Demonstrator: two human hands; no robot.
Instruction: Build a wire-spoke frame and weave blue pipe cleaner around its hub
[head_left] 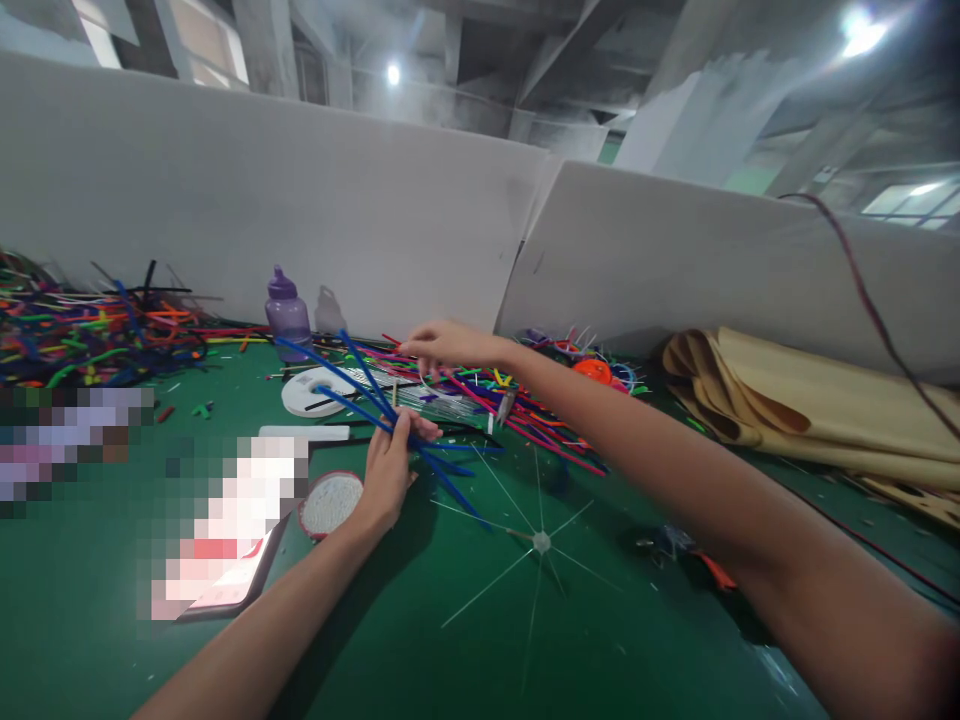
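My left hand [390, 465] is closed around a bunch of blue pipe cleaners [360, 385] that fan out up-left and down-right of the fist over the green table [465, 660]. My right hand [442, 345] reaches forward over a heap of coloured pipe cleaners [525, 415], fingers curled down and pinched at the heap; what they grip I cannot make out. A thin white wire star with a small hub [541, 543] lies on the table just right of my left hand.
A purple water bottle [287, 312] stands by the grey partition. A white disc [315, 392] and a small dish of white beads [331, 503] lie near my left hand. Another pipe-cleaner pile [90, 335] lies far left; folded tan cloth [810, 395] lies right.
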